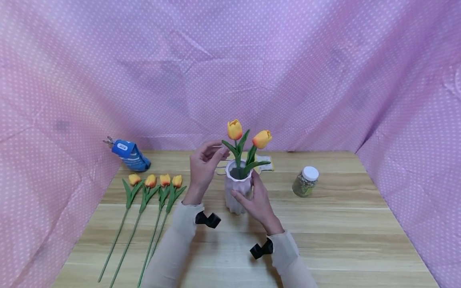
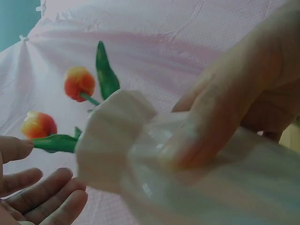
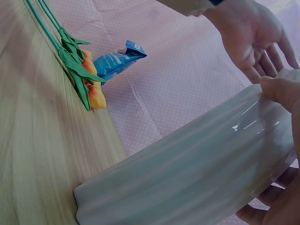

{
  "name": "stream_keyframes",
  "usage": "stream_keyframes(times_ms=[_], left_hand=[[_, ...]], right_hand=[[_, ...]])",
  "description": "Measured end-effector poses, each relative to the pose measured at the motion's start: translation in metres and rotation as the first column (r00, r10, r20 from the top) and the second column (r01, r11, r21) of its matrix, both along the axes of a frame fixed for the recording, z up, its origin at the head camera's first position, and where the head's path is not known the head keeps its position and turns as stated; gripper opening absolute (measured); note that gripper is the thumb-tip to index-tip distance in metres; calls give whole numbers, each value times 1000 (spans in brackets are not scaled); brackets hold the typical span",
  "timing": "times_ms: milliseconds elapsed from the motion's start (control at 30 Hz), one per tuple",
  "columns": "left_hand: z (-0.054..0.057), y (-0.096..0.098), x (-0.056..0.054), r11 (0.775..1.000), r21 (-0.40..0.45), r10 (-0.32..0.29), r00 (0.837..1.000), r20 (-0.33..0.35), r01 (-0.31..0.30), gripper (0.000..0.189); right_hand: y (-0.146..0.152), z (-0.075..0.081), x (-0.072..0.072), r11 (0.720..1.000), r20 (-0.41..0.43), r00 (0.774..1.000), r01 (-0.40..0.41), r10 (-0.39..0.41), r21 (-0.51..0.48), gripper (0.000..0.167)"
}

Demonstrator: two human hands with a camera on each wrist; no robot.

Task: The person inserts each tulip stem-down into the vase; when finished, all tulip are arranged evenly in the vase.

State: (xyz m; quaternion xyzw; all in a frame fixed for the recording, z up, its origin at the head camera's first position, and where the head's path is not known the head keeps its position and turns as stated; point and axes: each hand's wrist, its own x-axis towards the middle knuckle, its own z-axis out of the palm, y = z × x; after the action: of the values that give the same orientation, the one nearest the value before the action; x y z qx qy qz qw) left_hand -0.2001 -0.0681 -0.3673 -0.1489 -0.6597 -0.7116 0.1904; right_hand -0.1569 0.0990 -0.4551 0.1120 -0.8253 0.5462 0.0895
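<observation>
A white ridged vase (image 1: 235,198) stands on the table with two yellow-orange tulips in it, a left tulip (image 1: 235,130) and a right tulip (image 1: 262,139). My right hand (image 1: 257,202) grips the vase's upper body, its thumb on the near side. Beside the rim, my left hand (image 1: 203,166) is raised with loosely bent fingers. In the left wrist view its thumb (image 2: 16,148) is right at the tip of a green leaf (image 2: 56,142). The lower stems are hidden inside the vase.
Several more tulips (image 1: 151,181) lie in a row on the left of the table. Behind them is a blue packet (image 1: 133,157). To the right stands a jar (image 1: 304,186) with a white lid. A flat white-and-yellow item (image 1: 266,164) lies partly hidden behind the vase.
</observation>
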Motion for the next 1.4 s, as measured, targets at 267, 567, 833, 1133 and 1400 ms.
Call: stream_keyframes(times_ms=[267, 567, 833, 1133, 1400], left_hand=[[1, -44, 5, 989, 144, 32, 999, 8, -33, 15], [-15, -107, 6, 974, 185, 128, 992, 10, -127, 11], [-38, -140, 17, 966, 92, 216, 949, 227, -242, 6], [-69, -167, 38, 962, -91, 269, 844, 465, -256, 15], [-94, -177, 50, 949, -254, 302, 772, 560, -187, 39]], right_hand=[[0, -1, 1, 1000, -35, 999, 1, -1, -3, 87], [0, 0, 1, 1000, -16, 1000, -4, 4, -8, 86], [0, 0, 0, 1000, -1, 1000, -6, 6, -6, 87], [-1, 0, 1, 1000, -4, 1000, -13, 13, -11, 86], [0, -1, 1, 1000, -19, 1000, -13, 13, -9, 86]])
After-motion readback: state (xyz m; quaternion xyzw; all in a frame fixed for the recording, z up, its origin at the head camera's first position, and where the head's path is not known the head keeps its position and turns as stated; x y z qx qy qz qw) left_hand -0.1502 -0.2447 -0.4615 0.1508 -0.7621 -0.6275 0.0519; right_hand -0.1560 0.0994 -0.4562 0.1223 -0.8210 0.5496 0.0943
